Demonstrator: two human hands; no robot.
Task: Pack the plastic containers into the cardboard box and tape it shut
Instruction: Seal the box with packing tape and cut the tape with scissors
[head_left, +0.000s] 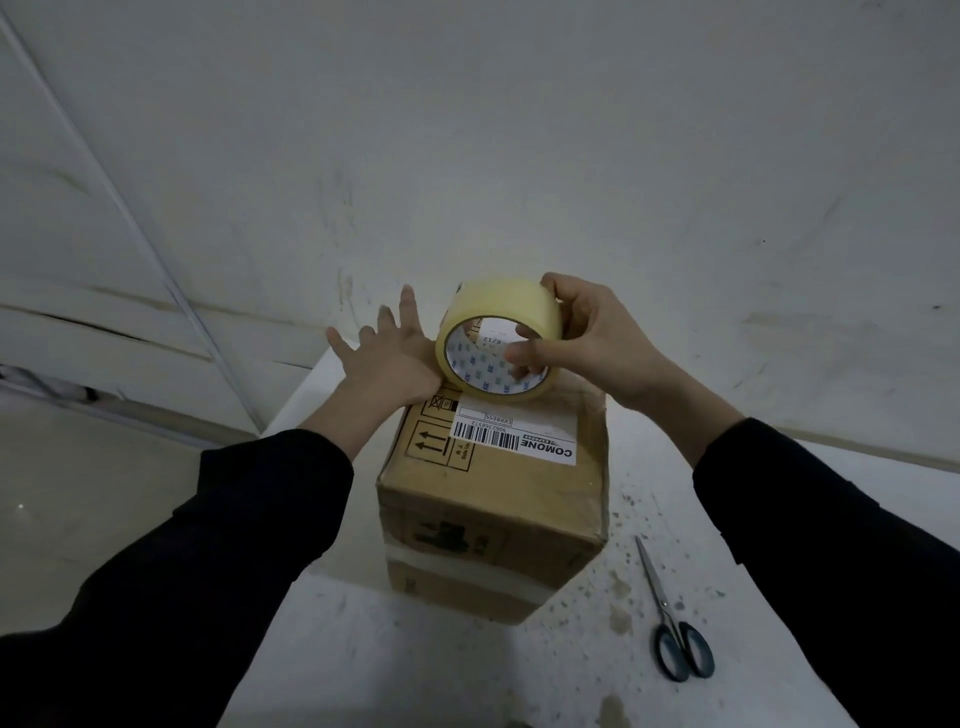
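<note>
A closed cardboard box (493, 499) with a white shipping label and a strip of clear tape across its front stands on a white table (395, 649). My right hand (587, 343) grips a roll of yellowish packing tape (498, 306) upright over the box's far top edge, thumb inside the core. My left hand (384, 358) lies flat with fingers spread on the box's far left top, right beside the roll. No plastic containers are visible.
Scissors (675, 629) with dark blue handles lie on the table to the right of the box. A white wall rises just behind the table. The floor shows to the left of the table's edge.
</note>
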